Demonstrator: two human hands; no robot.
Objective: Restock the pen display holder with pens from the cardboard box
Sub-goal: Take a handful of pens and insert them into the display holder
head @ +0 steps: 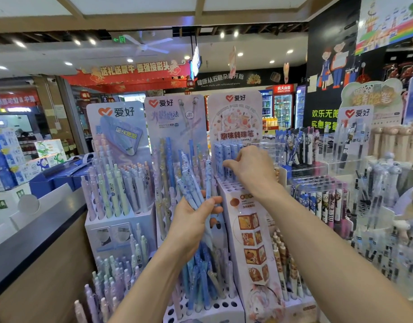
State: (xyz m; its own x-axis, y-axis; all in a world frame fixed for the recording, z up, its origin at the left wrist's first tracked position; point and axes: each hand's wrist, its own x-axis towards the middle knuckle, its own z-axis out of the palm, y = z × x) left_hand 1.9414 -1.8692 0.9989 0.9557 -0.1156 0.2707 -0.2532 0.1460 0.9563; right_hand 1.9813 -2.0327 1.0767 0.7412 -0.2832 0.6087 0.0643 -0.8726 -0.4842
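My left hand [194, 217] is shut on a bundle of blue-and-white patterned pens [196, 183], held upright in front of the displays. My right hand [249, 169] reaches up to the back rows of the white pen display holder [233, 190], fingers pinched among the blue pens [224, 152] standing there. Whether it grips one pen I cannot tell for sure. The holder's front rows show several open holes. Its pink backing card [234, 117] rises behind. The cardboard box is not in view.
Other pen displays stand close on both sides: a pastel one [117, 183] at left, a blue one [177, 141] in the middle, clear trays of dark pens [317, 155] at right. A grey counter edge [37, 229] runs at the left. Shop shelves and fridges lie behind.
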